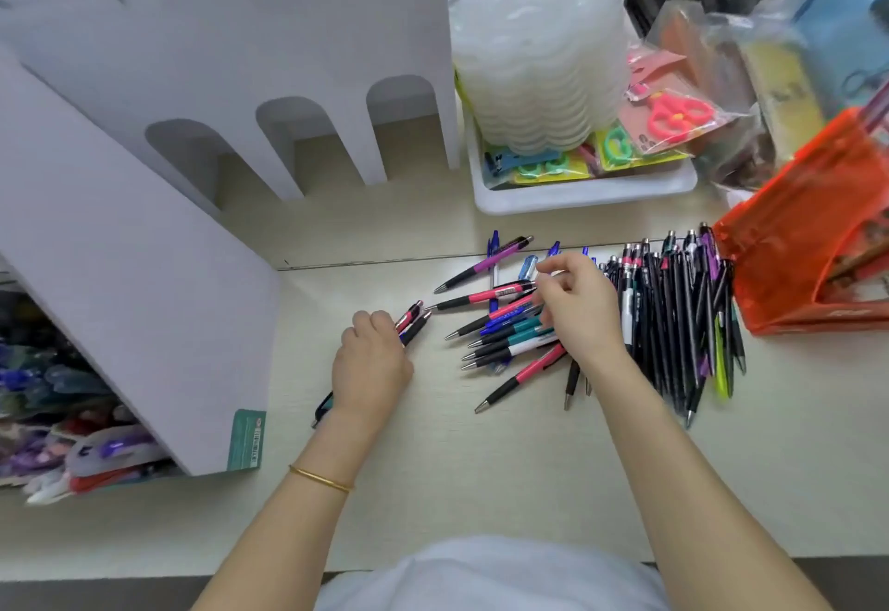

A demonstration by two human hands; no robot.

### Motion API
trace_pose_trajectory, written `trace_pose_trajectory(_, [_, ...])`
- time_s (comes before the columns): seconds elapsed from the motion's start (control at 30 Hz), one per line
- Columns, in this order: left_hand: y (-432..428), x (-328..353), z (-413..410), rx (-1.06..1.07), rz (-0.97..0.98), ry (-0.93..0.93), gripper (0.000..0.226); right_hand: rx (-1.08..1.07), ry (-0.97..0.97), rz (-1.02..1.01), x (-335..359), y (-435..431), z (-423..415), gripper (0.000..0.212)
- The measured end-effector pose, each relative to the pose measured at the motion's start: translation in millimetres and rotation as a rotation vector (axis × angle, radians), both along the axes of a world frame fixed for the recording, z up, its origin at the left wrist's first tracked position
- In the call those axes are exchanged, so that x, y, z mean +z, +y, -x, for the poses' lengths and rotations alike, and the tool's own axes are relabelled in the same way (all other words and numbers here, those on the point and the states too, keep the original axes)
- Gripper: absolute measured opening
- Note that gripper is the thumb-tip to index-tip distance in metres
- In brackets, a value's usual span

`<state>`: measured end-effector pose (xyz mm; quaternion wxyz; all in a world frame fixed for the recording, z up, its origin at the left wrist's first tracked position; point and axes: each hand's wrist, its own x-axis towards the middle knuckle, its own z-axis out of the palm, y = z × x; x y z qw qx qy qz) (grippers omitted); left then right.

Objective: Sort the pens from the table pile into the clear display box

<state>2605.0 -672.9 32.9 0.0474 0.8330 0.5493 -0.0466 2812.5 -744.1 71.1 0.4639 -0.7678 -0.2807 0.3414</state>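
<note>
Gripping a small bundle of pens (413, 322) in the left hand (373, 360), fingers (380, 322) curled round them, at nine o'clock of the loose pile (505, 326) on the counter (481, 456). Reaching into that pile with the right hand (582, 307), fingers bent (clamped on a pen or not, cannot tell). Could scatter crossed neighbours by tugging one free, or let the bundle slip. Cannot pick out the clear display box, nor count the bundle.

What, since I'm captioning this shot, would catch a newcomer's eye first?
The bright pens scattered mid-table, with the right hand reaching into them and the left hand gripping a small bundle just left. Right of them lies a row of dark pens beside an orange pouch, and a stack of translucent trays stands behind.
</note>
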Motion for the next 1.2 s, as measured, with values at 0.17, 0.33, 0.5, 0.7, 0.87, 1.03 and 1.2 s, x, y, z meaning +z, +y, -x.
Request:
trace_pose_trajectory(0.17, [23,23,-12,0.202,0.173,-0.241,0.021,-0.028,-0.002,0.004,4,4,-7,0.014])
trace_pose_trajectory(0.33, [57,30,-89,-0.108,0.096,-0.373,0.008,-0.051,-0.021,0.019,6,2,-13,0.013])
trace_pose_trajectory(0.5, [48,15,-113,-0.15,0.166,-0.309,0.017,-0.066,-0.02,0.013,4,-6,-16,0.017])
trace_pose_trajectory(0.7, [17,10,-100,-0.251,0.25,-0.366,0.028,-0.104,0.017,-0.003,2,-12,-17,0.016])
trace_pose_trajectory(0.87, [0,17,-96,-0.275,0.364,-0.421,0.013,-0.166,0.039,-0.007,0,-22,-22,0.015])
trace_pose_trajectory(1.03, [-22,23,-98,-0.297,0.338,-0.285,0.041,-0.196,0.047,-0.018,-2,-33,-24,0.013])
trace_pose_trajectory(1.2, [-48,18,-105,-0.381,0.235,-0.202,0.099,-0.218,0.05,-0.024,-1,-41,-22,0.014])
